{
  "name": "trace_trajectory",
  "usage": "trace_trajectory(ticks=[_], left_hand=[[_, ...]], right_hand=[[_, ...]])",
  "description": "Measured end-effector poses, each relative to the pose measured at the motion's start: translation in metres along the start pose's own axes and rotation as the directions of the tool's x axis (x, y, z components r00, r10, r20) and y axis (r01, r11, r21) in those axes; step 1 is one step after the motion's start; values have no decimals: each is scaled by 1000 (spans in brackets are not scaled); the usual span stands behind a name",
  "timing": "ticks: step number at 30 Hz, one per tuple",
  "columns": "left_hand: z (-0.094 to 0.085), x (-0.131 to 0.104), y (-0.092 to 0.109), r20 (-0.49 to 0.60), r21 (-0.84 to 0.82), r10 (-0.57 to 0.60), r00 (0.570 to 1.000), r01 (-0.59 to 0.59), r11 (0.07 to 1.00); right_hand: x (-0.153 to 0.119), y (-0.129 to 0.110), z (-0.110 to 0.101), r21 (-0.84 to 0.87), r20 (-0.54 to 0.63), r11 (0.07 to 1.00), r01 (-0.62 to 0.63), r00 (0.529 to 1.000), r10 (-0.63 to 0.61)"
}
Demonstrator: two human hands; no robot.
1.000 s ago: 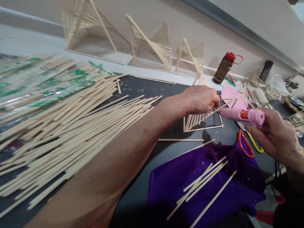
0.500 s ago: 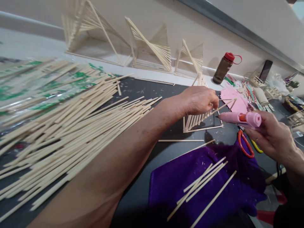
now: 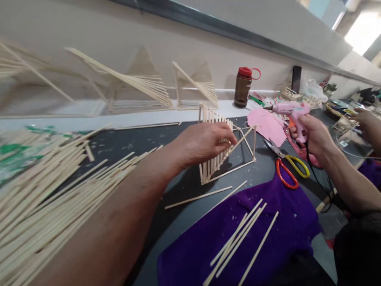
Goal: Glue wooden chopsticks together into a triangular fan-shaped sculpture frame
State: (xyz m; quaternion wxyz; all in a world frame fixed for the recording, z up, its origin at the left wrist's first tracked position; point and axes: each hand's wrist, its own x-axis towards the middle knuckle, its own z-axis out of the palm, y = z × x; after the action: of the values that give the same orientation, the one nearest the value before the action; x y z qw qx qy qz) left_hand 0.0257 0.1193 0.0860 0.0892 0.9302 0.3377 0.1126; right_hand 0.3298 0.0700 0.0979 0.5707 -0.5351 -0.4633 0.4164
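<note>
The left hand (image 3: 212,139) pinches a pale wooden-stick frame (image 3: 220,158), likely light, fragile, best edge-held; rightward, the right hand (image 3: 316,133) clasps a pink plastic glue gun (image 3: 293,109).

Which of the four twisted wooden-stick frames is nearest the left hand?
The stick frame on the dark tabletop, right at the left hand; the other three frames stand behind it, in a row along the wall.

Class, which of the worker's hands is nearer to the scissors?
Right. The right hand is just right of the scissors; the left hand is farther off, left of them, at the stick frame.
</note>
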Motion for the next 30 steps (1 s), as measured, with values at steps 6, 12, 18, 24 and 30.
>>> trace_trajectory(ticks=[6,12,18,24,30], left_hand=[[0,-2,2,-18,-10,-12,1000,12,1000],[-3,-4,8,12,-34,-41,999,42,999],[-3,-4,8,-1,-8,-23,1000,23,1000],[-1,-2,5,-3,-12,-16,1000,15,1000],[0,-1,1,-16,-11,7,1000,-7,1000]], right_hand=[[58,62,-25,-218,-140,954,-208,974,180],[60,77,-27,-330,-76,914,-235,972,223],[54,70,-29,-481,11,874,-76,996,92],[56,77,-31,-467,9,882,-58,997,71],[57,73,-36,-532,21,846,-19,999,35]])
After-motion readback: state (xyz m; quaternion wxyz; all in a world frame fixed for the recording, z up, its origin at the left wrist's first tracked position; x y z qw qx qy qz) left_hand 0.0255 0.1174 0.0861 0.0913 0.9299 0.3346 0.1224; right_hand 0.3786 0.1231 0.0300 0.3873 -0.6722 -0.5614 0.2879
